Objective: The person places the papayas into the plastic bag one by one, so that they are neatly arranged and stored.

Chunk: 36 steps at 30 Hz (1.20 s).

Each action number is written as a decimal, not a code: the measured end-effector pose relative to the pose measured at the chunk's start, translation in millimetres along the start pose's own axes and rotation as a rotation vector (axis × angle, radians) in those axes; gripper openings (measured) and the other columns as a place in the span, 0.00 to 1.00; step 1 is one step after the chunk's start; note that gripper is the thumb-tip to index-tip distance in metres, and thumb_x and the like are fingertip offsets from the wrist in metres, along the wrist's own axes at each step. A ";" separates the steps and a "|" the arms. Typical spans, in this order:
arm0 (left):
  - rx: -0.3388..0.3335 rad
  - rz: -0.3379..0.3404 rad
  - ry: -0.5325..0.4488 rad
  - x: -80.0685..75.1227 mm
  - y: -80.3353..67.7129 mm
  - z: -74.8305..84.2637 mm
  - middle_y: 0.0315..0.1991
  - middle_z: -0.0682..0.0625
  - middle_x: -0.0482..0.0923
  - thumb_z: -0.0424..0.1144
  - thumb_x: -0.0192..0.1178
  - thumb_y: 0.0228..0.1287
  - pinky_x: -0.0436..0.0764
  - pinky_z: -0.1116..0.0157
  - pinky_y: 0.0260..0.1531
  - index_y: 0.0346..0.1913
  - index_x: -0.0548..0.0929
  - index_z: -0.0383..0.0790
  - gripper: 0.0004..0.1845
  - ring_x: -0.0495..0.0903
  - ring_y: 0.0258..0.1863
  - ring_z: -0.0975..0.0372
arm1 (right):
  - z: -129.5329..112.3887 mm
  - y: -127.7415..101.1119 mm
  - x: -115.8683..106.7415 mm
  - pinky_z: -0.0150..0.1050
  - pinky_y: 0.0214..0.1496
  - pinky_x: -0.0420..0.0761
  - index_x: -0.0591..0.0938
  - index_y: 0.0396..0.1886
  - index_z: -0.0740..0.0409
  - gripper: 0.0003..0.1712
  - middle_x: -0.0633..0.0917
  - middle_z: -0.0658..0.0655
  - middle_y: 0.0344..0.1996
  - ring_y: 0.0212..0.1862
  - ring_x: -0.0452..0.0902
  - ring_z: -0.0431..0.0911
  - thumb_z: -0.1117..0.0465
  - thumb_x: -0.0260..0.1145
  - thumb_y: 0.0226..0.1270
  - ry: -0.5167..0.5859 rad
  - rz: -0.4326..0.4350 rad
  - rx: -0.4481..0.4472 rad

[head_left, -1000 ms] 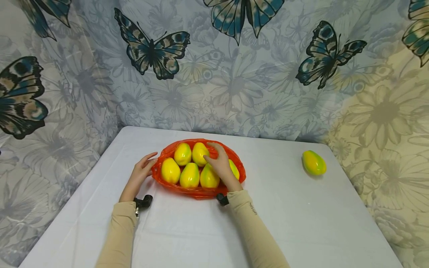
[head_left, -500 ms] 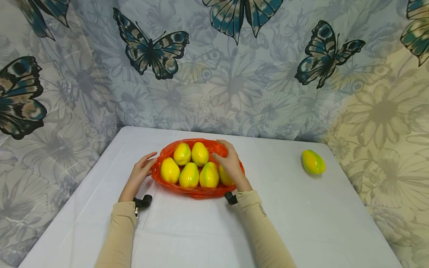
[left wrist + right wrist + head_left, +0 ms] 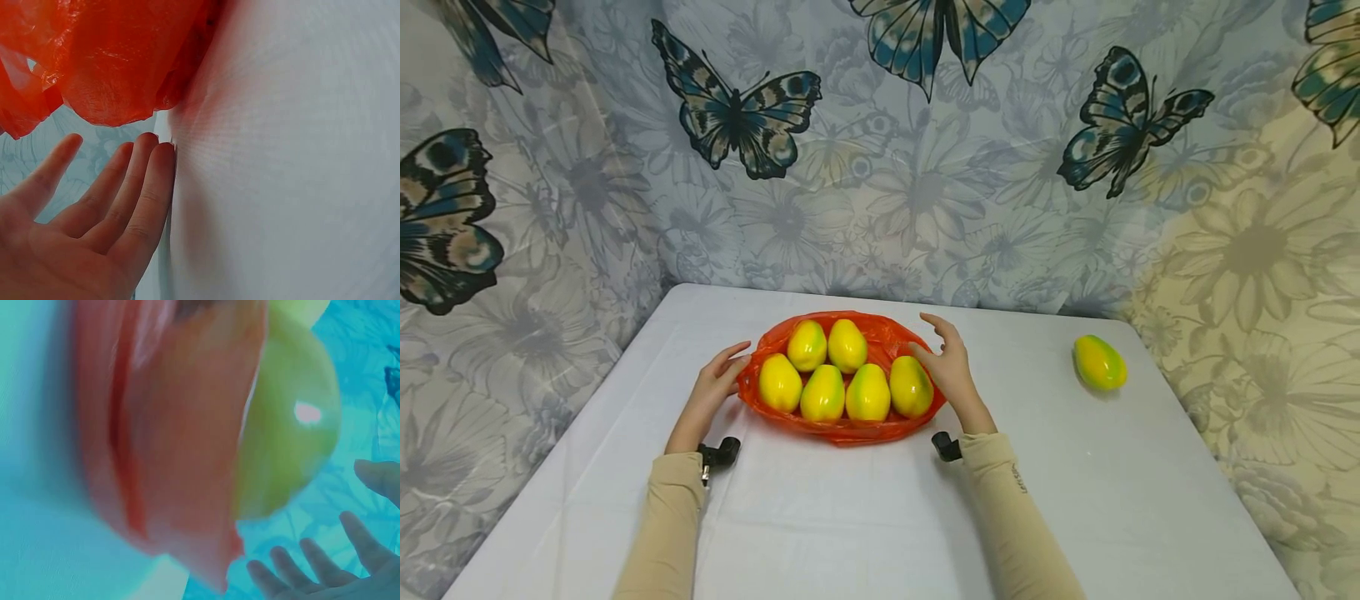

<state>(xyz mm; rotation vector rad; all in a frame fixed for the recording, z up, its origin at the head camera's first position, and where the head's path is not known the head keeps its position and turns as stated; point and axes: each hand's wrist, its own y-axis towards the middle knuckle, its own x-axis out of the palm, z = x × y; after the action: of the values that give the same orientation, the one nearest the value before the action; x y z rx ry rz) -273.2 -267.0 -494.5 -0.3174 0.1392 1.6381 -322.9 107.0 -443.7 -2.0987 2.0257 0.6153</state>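
Note:
A red plastic bag [image 3: 842, 431] lies spread wide at the middle of the white table, its mouth facing up. Several glossy yellow-green mangoes [image 3: 823, 393] sit in it in two rows. At the bag's left side is my left hand [image 3: 711, 392], fingers extended; the left wrist view shows its fingertips [image 3: 164, 153] just short of the red plastic [image 3: 119, 69]. Beside the bag's right rim hovers my right hand [image 3: 953, 371], fingers spread and holding nothing. The right wrist view shows it apart from the bag [image 3: 181, 437] and the nearest mango [image 3: 290, 425].
Another yellow-green mango [image 3: 1101, 363] lies alone near the table's right edge. A white cloth [image 3: 820, 517] covers the table. Butterfly-patterned fabric [image 3: 917, 217] hangs behind and along both sides. Small black cameras [image 3: 721, 452] are strapped at both wrists.
My right hand has moved right, from over the mangoes to beside the bag's right rim, uncovering the rightmost mango. The left hand keeps its place.

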 end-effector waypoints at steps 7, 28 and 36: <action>0.015 -0.006 -0.027 0.0 -1.7 -1.5 0.69 0.37 0.68 0.54 0.48 0.74 0.78 0.77 0.43 0.74 0.62 0.48 0.30 0.78 0.44 0.71 | 15.4 0.0 -19.2 0.59 0.70 0.65 0.70 0.69 0.53 0.31 0.66 0.59 0.71 0.70 0.62 0.59 0.59 0.66 0.67 0.007 0.050 0.035; 0.026 -0.001 -0.018 0.7 -0.9 -1.5 0.70 0.38 0.68 0.59 0.49 0.72 0.78 0.77 0.43 0.74 0.63 0.49 0.33 0.76 0.54 0.63 | 49.0 -15.0 -87.3 0.59 0.70 0.63 0.67 0.71 0.57 0.34 0.64 0.64 0.72 0.71 0.61 0.62 0.58 0.66 0.68 -0.094 0.101 0.012; 0.024 -0.003 -0.009 0.6 -0.8 -0.8 0.69 0.38 0.68 0.57 0.48 0.74 0.77 0.76 0.44 0.74 0.63 0.49 0.31 0.75 0.53 0.64 | 57.0 -17.5 -116.4 0.62 0.74 0.54 0.66 0.71 0.60 0.34 0.62 0.67 0.73 0.74 0.53 0.63 0.57 0.65 0.68 -0.187 0.128 0.003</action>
<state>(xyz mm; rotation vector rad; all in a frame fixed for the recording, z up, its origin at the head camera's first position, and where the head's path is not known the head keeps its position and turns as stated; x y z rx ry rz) -272.3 -266.6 -495.3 -0.2913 0.1513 1.6331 -315.6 237.3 -451.8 -1.8434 2.0641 0.7958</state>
